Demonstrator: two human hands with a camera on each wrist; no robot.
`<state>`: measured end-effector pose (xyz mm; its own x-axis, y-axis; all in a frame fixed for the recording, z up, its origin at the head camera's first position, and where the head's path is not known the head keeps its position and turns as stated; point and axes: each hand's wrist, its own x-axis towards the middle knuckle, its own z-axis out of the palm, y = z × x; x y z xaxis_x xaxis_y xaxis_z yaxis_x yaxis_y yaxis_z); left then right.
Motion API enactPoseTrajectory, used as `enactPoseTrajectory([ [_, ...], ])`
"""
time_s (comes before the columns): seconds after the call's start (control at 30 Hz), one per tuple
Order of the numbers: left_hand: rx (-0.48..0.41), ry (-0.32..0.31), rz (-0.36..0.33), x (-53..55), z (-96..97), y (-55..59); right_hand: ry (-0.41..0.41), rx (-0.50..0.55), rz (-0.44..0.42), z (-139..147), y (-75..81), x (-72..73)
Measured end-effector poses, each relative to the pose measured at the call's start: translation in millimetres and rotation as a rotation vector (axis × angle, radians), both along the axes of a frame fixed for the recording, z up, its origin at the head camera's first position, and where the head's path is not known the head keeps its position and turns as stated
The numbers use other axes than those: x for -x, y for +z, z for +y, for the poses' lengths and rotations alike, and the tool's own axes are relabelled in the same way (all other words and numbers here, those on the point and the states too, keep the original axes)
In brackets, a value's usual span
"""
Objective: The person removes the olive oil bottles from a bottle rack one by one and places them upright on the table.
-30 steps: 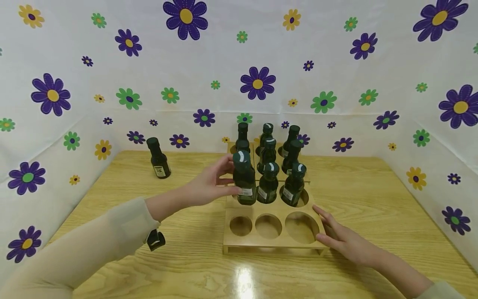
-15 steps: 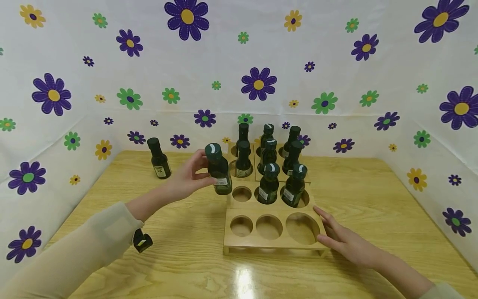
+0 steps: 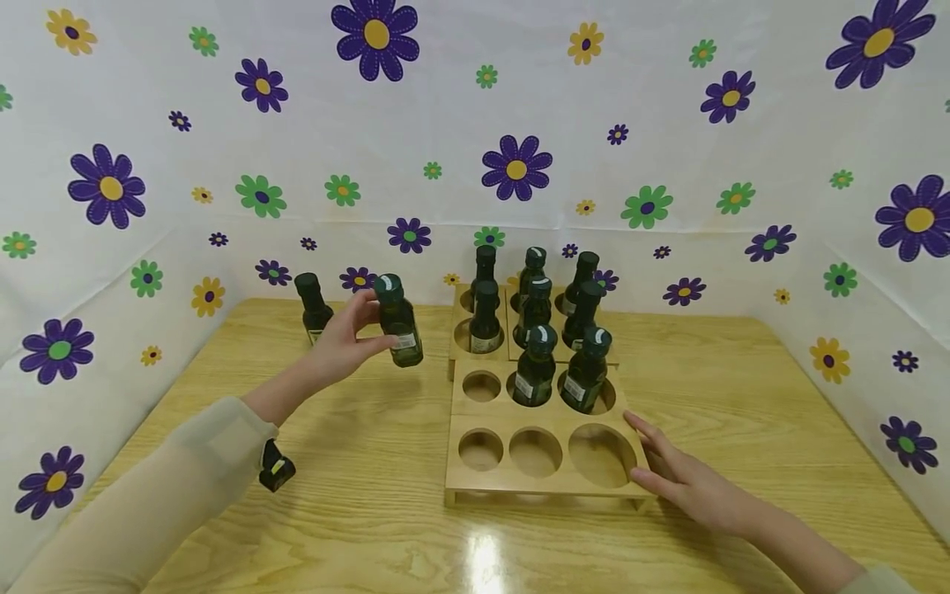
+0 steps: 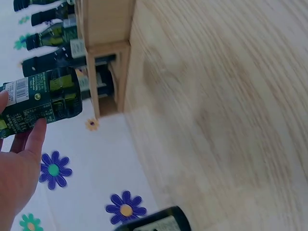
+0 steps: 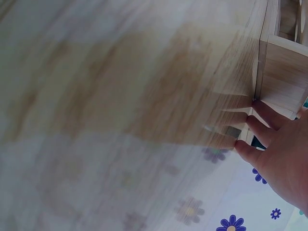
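My left hand (image 3: 343, 340) grips a dark green glass bottle (image 3: 402, 334) in the air, left of the wooden rack (image 3: 478, 412). In the left wrist view, that bottle (image 4: 41, 98) shows a printed label with a barcode, and the thumb and fingers hold its sides. Several similar bottles stand in the rack's back and middle holes, two of them, a left bottle (image 3: 534, 371) and a right bottle (image 3: 585, 375), in the second row from the front. The leftmost hole of that row is bare, as is the front row. My right hand (image 3: 690, 487) touches the rack's right side with extended fingers.
Another dark bottle (image 3: 315, 309) stands on the wooden table (image 3: 371, 495) at the back left, partly hidden behind my left hand. A white flower-print cloth (image 3: 594, 99) encloses the table's back and sides. A small black device (image 3: 276, 472) hangs under my left cuff.
My left hand has carried its bottle leftward and away from the rack, uncovering the left hole and the bottle behind it. The right hand has stayed at the rack's side.
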<state>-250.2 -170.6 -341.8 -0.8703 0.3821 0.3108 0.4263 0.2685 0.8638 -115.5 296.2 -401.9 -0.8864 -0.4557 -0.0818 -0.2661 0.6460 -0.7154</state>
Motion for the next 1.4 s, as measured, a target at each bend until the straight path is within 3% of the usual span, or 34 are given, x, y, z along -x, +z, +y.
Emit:
enactPoseTrajectory([
  [0.33, 0.058, 0.125, 0.009, 20.0, -14.0, -16.9, 0.002, 0.002, -0.006, 1, -0.3, -0.3],
  [0.8, 0.088, 0.241, -0.073, 39.5, -24.8, -33.9, -0.007, 0.006, -0.014, 1, -0.1, -0.8],
  [1.4, 0.072, 0.296, -0.155, 55.2, -38.3, -45.4, 0.012, 0.013, 0.001, 1, 0.6, -0.3],
])
